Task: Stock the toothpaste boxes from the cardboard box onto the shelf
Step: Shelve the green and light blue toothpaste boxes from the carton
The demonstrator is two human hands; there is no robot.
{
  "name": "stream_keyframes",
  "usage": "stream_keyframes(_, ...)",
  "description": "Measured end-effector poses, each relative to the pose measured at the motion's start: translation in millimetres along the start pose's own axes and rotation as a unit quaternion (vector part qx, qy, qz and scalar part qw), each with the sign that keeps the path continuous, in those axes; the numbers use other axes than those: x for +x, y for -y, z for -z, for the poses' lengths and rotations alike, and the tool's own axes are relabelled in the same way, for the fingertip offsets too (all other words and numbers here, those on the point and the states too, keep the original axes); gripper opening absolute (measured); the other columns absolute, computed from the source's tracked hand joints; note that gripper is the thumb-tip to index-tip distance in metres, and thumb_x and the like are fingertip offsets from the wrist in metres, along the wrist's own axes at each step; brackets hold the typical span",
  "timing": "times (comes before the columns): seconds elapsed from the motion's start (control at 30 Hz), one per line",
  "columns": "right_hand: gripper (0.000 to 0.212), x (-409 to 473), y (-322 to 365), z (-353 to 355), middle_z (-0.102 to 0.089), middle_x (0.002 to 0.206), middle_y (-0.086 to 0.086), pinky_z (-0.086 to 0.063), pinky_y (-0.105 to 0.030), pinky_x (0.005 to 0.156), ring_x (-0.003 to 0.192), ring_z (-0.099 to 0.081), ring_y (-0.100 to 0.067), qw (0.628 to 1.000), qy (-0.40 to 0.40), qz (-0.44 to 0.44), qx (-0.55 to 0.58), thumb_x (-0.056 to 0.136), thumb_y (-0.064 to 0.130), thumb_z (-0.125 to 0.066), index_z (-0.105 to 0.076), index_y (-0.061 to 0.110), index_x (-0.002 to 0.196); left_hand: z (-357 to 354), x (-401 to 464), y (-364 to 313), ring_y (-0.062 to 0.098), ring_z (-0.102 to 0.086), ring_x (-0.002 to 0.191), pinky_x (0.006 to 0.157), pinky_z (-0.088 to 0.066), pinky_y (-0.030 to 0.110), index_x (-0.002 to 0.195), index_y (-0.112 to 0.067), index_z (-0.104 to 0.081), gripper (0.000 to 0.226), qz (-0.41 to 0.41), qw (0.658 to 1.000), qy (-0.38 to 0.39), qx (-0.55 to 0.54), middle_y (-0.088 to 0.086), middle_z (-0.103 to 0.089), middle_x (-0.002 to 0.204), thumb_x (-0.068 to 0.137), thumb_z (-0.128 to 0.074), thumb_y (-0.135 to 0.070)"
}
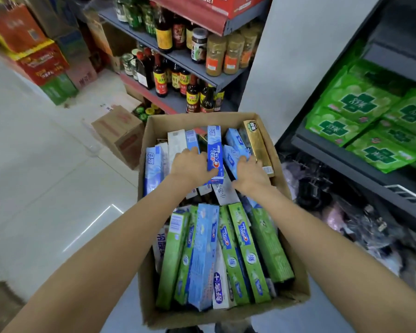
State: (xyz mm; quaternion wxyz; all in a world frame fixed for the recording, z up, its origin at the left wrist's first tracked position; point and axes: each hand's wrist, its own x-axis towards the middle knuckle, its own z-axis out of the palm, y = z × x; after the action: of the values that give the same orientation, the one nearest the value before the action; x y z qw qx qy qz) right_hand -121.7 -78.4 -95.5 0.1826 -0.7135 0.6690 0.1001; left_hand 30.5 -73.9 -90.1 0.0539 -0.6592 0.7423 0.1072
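Note:
An open cardboard box (226, 316) stands on the floor below me, packed with several toothpaste boxes: green and blue ones (238, 255) in the near half, pale blue and white ones in the far half, a gold one (258, 145) at the far right. My left hand (190, 164) lies on the far row, fingers curled around a blue Crest toothpaste box (214, 152), thumb against its side. My right hand (250, 174) rests on a pale blue toothpaste box (233, 155) just right of it; its grip is hidden. The dark shelf (341, 152) is to the right.
Green packets (360, 111) fill the right shelf's upper level; dark bagged goods (346, 212) lie below it. A grey shelf of sauce bottles (178, 80) stands behind the box. A smaller carton (120, 133) sits on the white tiled floor to the left, with stacked cartons (41, 61) beyond.

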Motion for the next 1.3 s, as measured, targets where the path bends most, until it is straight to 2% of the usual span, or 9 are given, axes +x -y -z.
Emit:
stream_keyframes(0.27, 0.045, -53, -25, -8, -0.055, 0.100, -0.009, -0.042, -0.029, 0.072, 0.089, -0.055, -0.027, 0.953, -0.070, -0.109, 0.273, 0.076, 0.016, -0.065, -0.046, 0.004, 0.115, -12, -21, -15, 0.037, -0.042, 0.119, 0.096, -0.036, 0.043, 0.128, -0.008, -0.044, 0.060, 0.025, 0.999, -0.013, -0.043, 0.018, -0.045, 0.128, 0.090, -0.046, -0.054)
stream_keyframes(0.37, 0.032, -66, -29, -21, -0.056, 0.085, -0.003, -0.042, -0.028, 0.066, 0.081, -0.056, -0.024, 0.938, -0.040, -0.137, 0.317, 0.079, 0.024, -0.065, -0.051, 0.006, 0.102, -23, -39, -24, 0.027, -0.039, 0.121, 0.097, -0.031, 0.037, 0.127, -0.013, -0.048, 0.050, -0.085, 0.988, -0.096, -0.090, 0.007, -0.044, 0.131, 0.090, -0.049, -0.047)
stream_keyframes(0.47, 0.028, -74, -29, -28, -0.052, 0.091, -0.002, -0.038, -0.027, 0.067, 0.082, -0.052, -0.023, 0.932, -0.034, -0.139, 0.333, 0.086, 0.025, -0.062, -0.045, 0.010, 0.103, -31, -45, -36, 0.021, -0.039, 0.121, 0.098, -0.027, 0.037, 0.121, -0.017, -0.058, 0.053, -0.201, 0.978, -0.001, -0.045, 0.000, -0.050, 0.128, 0.088, -0.048, -0.057)
stream_keyframes(0.7, 0.026, -89, -42, -35, -0.055, 0.091, -0.001, -0.035, -0.025, 0.053, 0.072, -0.052, -0.013, 0.911, -0.023, -0.151, 0.383, 0.082, 0.019, -0.062, -0.048, 0.013, 0.103, -39, -33, -58, 0.026, -0.036, 0.118, 0.091, -0.030, 0.042, 0.117, -0.018, -0.061, 0.065, -0.167, 0.978, 0.124, -0.028, 0.003, -0.051, 0.124, 0.075, -0.056, -0.068)
stream_keyframes(0.8, 0.026, -96, -50, -37, -0.058, 0.089, -0.001, -0.040, -0.024, 0.058, 0.076, -0.055, -0.014, 0.892, -0.019, -0.137, 0.431, 0.080, 0.015, -0.063, -0.051, 0.012, 0.103, -37, -30, -59, 0.028, -0.038, 0.122, 0.097, -0.035, 0.041, 0.124, -0.015, -0.057, 0.066, -0.136, 0.968, 0.168, -0.123, 0.006, -0.051, 0.128, 0.077, -0.062, -0.061)
stream_keyframes(0.97, 0.035, -112, -67, -28, -0.068, 0.102, -0.008, -0.053, -0.032, 0.073, 0.085, -0.065, -0.020, 0.815, 0.011, -0.076, 0.574, 0.078, 0.007, -0.068, -0.055, 0.014, 0.110, -14, -30, -57, 0.016, -0.056, 0.103, 0.083, -0.048, 0.027, 0.126, -0.007, -0.045, 0.059, -0.051, 0.843, 0.183, -0.503, 0.006, -0.057, 0.113, 0.080, -0.072, -0.034)
stream_keyframes(1.1, 0.052, -125, -82, -4, -0.070, 0.107, -0.007, -0.056, -0.037, 0.079, 0.091, -0.068, -0.023, 0.784, -0.013, -0.031, 0.620, 0.071, 0.012, -0.079, -0.054, 0.014, 0.117, 24, -20, -81, 0.016, -0.065, 0.095, 0.081, -0.056, 0.028, 0.116, -0.008, -0.045, 0.044, -0.054, 0.782, 0.144, -0.603, 0.012, -0.062, 0.113, 0.084, -0.069, -0.025)
stream_keyframes(1.2, 0.034, -138, -99, 24, -0.072, 0.094, -0.002, -0.056, -0.027, 0.068, 0.078, -0.069, -0.017, 0.751, -0.059, -0.022, 0.657, 0.077, 0.007, -0.074, -0.059, 0.011, 0.107, 51, -18, -121, 0.016, -0.066, 0.083, 0.076, -0.057, 0.034, 0.113, -0.005, -0.056, 0.041, -0.054, 0.764, 0.077, -0.639, 0.010, -0.066, 0.102, 0.084, -0.069, -0.030)
stream_keyframes(1.3, 0.025, -159, -136, 52, -0.072, 0.088, -0.005, -0.058, -0.028, 0.068, 0.072, -0.069, -0.018, 0.706, -0.077, -0.013, 0.704, 0.080, 0.014, -0.067, -0.063, 0.009, 0.104, 67, -20, -168, 0.014, -0.065, 0.083, 0.069, -0.054, 0.028, 0.121, -0.006, -0.056, 0.046, -0.093, 0.715, 0.127, -0.681, 0.011, -0.067, 0.110, 0.085, -0.066, -0.034)
